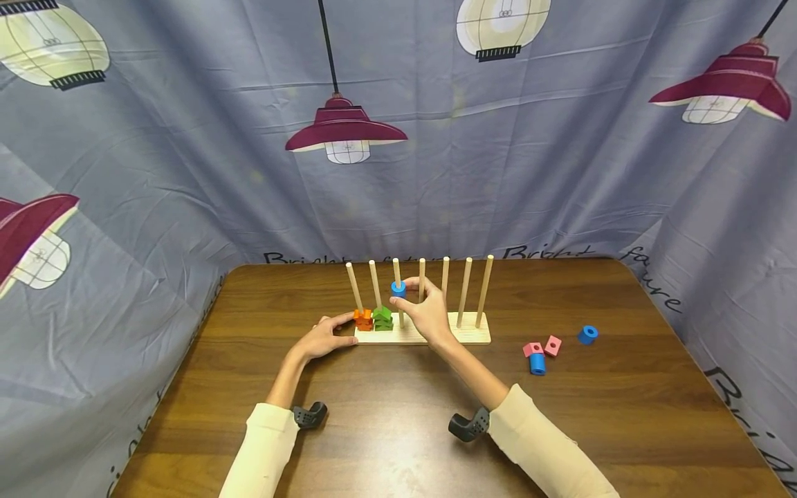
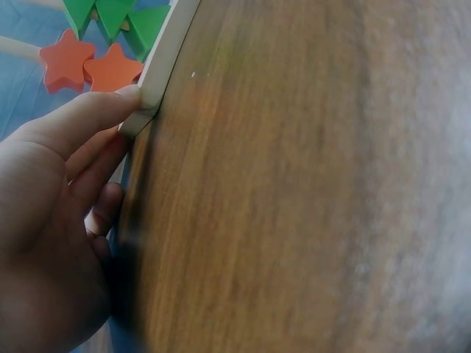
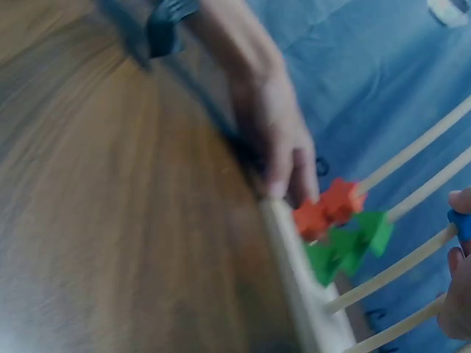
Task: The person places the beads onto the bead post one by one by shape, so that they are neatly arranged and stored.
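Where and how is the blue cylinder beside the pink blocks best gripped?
Probably pinch the blue cylinder across its curved sides, coming from above: it appears to lie on its side, holed end facing the person, with a pink block crowding its far end while left and right look free.

Blue cylinders [image 1: 398, 293]; orange stars [image 1: 363, 321]; green triangles [image 1: 382, 321]; pink blocks [image 1: 552, 346]; pale rack [image 1: 467, 335]; brown grained table [image 1: 386, 436]; lamp-patterned grey-blue curtain [image 1: 560, 180].

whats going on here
A person's right hand holds a blue cylinder around the third peg from the left, above the wooden base. Their left hand grips its left end. Orange stars sit on the first peg, green triangles on the second peg. Two more blue cylinders and two pink blocks lie right on the table.
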`<state>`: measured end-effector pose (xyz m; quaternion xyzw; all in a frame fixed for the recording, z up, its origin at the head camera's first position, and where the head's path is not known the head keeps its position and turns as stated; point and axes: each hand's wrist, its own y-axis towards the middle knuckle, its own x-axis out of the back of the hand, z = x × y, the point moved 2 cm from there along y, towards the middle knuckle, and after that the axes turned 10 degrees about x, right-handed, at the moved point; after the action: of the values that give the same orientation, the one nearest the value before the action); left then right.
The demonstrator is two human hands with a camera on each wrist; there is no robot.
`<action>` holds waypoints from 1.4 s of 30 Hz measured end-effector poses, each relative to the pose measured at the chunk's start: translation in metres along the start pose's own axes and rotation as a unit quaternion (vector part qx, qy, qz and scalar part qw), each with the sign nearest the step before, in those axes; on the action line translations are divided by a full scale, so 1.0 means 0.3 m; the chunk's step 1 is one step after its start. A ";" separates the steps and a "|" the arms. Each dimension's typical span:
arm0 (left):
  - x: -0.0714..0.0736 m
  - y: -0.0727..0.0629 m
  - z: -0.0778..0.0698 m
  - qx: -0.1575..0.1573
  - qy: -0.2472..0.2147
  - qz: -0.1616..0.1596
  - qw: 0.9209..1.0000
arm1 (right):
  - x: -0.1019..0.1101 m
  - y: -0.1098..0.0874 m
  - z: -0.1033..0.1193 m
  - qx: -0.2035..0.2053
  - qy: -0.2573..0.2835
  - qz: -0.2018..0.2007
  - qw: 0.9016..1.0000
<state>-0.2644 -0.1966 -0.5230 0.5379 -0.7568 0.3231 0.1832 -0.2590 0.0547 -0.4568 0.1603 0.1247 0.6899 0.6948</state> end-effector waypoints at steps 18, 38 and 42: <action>0.010 -0.003 0.000 -0.011 0.007 -0.008 1.000 | 0.002 -0.082 -0.180 -0.100 -0.050 0.027 0.993; 0.005 0.002 0.000 -0.003 0.007 -0.006 1.000 | -0.012 -0.085 -0.170 -0.087 -0.164 0.019 0.983; 0.002 -0.001 0.000 -0.003 0.005 -0.007 1.000 | -0.005 -0.093 -0.169 -0.080 -0.180 0.048 0.979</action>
<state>-0.2643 -0.1972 -0.5224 0.5410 -0.7531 0.3220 0.1908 -0.2535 0.0560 -0.5143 0.2317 -0.0659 0.6899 0.6826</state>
